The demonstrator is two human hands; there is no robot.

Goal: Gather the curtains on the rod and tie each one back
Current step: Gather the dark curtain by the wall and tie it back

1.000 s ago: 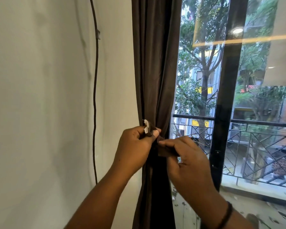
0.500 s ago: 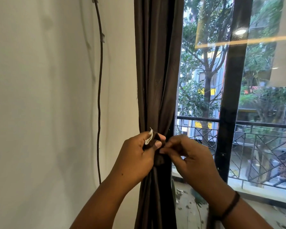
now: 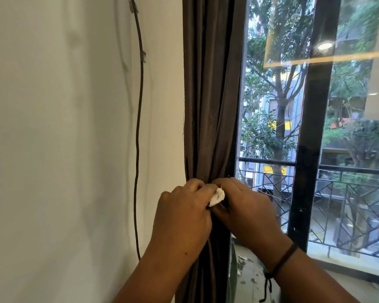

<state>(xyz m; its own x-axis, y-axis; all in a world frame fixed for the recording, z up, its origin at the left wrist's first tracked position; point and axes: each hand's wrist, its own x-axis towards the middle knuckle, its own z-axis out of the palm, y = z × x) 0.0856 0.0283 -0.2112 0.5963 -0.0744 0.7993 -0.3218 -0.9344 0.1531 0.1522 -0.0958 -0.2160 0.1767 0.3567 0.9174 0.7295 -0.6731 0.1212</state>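
- Your left hand (image 3: 182,217) and right hand (image 3: 247,213) meet in one closed grip at the waist of the brown curtain (image 3: 210,106), fingers curled tight around the gathered folds.
- Between the two thumbs a small white tab (image 3: 217,196) pokes out; it looks like the end of the tie-back, though the band itself is hidden under your fingers and I cannot tell how far round it goes.
- Above the grip the curtain hangs in a narrow, bunched column; below it the folds drop straight down between your forearms.
- Left of the grip is bare wall (image 3: 64,149), with a thin dark cable (image 3: 138,127) running down it, well apart from the cloth. Right of the grip stands the black window frame (image 3: 311,149).
- The step in hand, as I judge it, is fastening the tie: keep the left hand pinching the bundle so no fold slips out while the right works the end home.
- Draw the band snug, not strangling, and level around the waist.
- Check that the back folds are inside the loop before you let go; they are out of sight from here.
- Release one hand at a time.
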